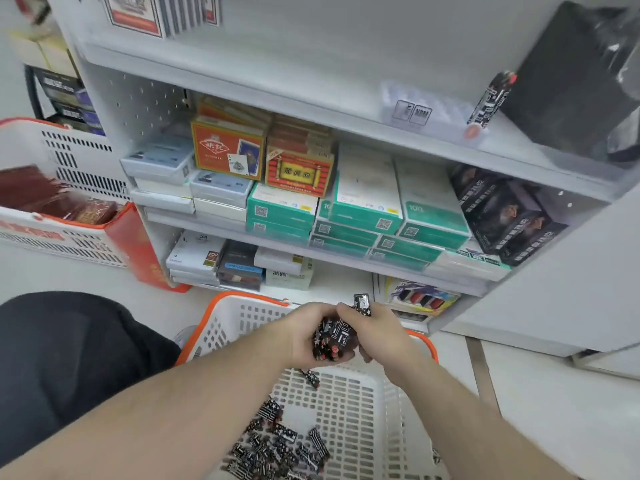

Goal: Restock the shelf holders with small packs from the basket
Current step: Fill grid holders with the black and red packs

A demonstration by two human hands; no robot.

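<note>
Over the basket (242,308), the left hand (308,336) cups a bunch of packs (334,337); the right hand (375,329) pinches one pack (362,304) (picked for shelving). Next, probably, it goes up to the clear holder (426,114).

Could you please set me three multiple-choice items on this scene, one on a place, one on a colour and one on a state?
1. Where do the loose packs lie?
A. on the top shelf
B. in the basket
C. on the floor

2. What colour is the basket's rim?
A. orange
B. blue
C. green

3. What is the left hand doing?
A. hanging idle
B. pressing a shelf
C. holding a bunch of packs

Answers:
1 B, the packs are scattered on the basket's white grid floor.
2 A, an orange band runs round its top edge.
3 C, its fingers curl round a handful, while the right hand pinches a single pack beside it.
</note>
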